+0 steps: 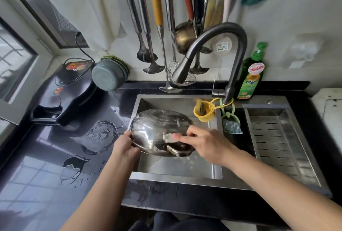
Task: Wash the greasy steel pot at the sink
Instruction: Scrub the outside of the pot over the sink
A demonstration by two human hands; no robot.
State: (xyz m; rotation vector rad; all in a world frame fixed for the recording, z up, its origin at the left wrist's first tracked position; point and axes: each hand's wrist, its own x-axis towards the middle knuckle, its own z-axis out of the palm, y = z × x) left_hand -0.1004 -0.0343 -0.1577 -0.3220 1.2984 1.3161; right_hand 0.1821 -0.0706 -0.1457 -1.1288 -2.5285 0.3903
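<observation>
We see a glossy black worktop [55, 184] with a steel sink [177, 179] set into it. On the worktop lie puddles of water [100, 136], a black electric cooker [64, 93] at the left, and a green detergent bottle [251, 75] behind the sink.

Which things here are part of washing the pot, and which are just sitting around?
In use: steel pot, left hand gripping its rim, right hand rubbing its outside, sink.

Lying about: dish soap bottle, hanging ladles, black cooker, grey bowls.
</observation>
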